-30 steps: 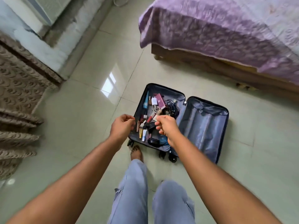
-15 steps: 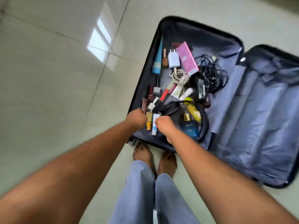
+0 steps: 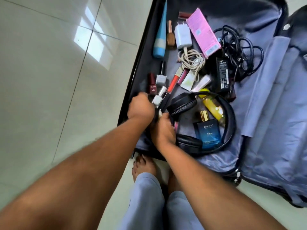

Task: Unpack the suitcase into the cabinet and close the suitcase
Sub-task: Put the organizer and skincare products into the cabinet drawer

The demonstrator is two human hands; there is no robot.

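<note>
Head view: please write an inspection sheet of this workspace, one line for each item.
Surface: pale tiled floor with a window reflection.
Job's things: suitcase lies open, packed half still full; cabinet not in view.
Clutter: blue tube, white charger, pink box, black headphones, blue perfume bottle, yellow bottle, nail polish bottles.
Hands: left hand and right hand are both down among the small items at the near corner; what they grip is hidden.
Cables: white cable coiled; black cable tangled beside the black adapter.
Surroundings: bare feet at the suitcase edge.
</note>
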